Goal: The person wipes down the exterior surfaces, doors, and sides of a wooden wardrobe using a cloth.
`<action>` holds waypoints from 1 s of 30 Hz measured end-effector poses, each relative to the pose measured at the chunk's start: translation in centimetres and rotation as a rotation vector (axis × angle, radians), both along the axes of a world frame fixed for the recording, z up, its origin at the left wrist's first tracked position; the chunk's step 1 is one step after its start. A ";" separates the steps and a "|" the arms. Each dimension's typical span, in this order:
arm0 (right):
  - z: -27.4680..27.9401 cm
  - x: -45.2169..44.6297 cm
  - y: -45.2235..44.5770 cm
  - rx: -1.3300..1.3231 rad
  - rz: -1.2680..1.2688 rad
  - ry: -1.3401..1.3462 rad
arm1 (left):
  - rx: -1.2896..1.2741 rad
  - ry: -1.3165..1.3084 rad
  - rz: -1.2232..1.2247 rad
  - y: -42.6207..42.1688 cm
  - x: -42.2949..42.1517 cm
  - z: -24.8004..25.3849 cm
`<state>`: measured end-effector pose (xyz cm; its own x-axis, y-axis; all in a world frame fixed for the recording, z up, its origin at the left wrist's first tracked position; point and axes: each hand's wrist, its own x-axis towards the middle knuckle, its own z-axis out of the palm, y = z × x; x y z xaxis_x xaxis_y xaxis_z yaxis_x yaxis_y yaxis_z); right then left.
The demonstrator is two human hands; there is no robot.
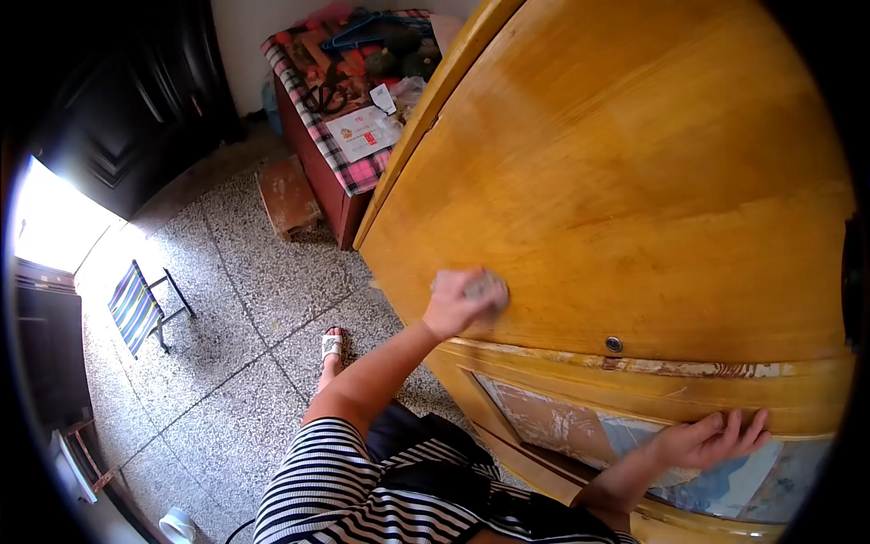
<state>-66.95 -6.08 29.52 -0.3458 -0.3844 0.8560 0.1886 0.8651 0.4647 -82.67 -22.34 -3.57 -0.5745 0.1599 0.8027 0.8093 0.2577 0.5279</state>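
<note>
My left hand is closed around a pale grey cloth, pressed against the yellow wooden cabinet door. Motion blurs both hand and cloth, so the cloth's folds are hard to make out. My right hand rests at the cabinet's lower panel, fingers apart and touching the door's edge, holding nothing. Between the two hands a round metal lock is set near the worn, peeling edge strip of the door.
A red chest under a plaid cloth bears papers, scissors and dark green squashes. A brick-red box stands beside it. On the speckled floor are a striped folding stool and a white slipper.
</note>
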 end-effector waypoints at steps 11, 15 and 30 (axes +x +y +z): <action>0.2 0.2 0.4 0.029 -0.013 -0.009 | 0.110 -0.053 0.415 -1.6 -4.8 16.1; 0.0 0.2 0.6 -0.005 -0.007 -0.006 | 0.029 -0.090 0.337 -1.7 -2.9 14.1; 0.0 0.2 0.3 -0.007 -0.032 0.002 | -0.054 0.077 0.456 -4.1 -6.2 17.4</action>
<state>-66.74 -5.83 29.50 -0.3562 -0.3672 0.8592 0.2168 0.8620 0.4582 -88.87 -26.47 13.81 -0.5353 -0.0523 0.8430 0.6433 0.6215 0.4471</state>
